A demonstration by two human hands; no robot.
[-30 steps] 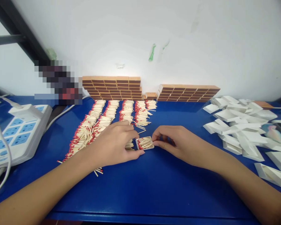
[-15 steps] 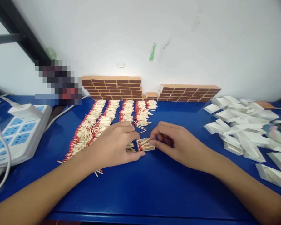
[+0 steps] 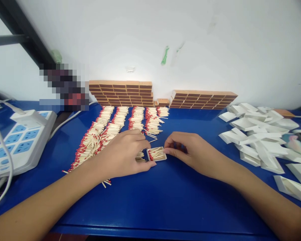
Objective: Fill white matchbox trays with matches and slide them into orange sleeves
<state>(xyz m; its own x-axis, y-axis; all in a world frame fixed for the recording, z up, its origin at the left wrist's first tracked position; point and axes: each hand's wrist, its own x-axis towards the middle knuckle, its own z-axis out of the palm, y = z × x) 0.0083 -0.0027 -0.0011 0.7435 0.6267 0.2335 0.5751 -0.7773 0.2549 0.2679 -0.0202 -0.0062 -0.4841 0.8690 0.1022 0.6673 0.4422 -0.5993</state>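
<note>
A small white matchbox tray [image 3: 156,154] filled with red-tipped matches lies on the blue table [image 3: 150,204]. My left hand [image 3: 124,154] rests curled against the tray's left end, thumb along its front corner, covering part of a match pile. My right hand [image 3: 185,149] has its fingers bent and pressed against the tray's right end. Rows of loose matches [image 3: 107,132] stretch from my left hand toward the wall.
Stacked brown matchbox sleeves [image 3: 120,93] and a second stack [image 3: 203,99] line the wall. A heap of empty white trays [image 3: 262,137] fills the right side. A white power strip [image 3: 17,142] with cables lies at the left. A blurred object stands behind it.
My right hand's fingers picked at the matches in the tray half a second ago and have since drawn back to its right end. My left hand has stayed put.
</note>
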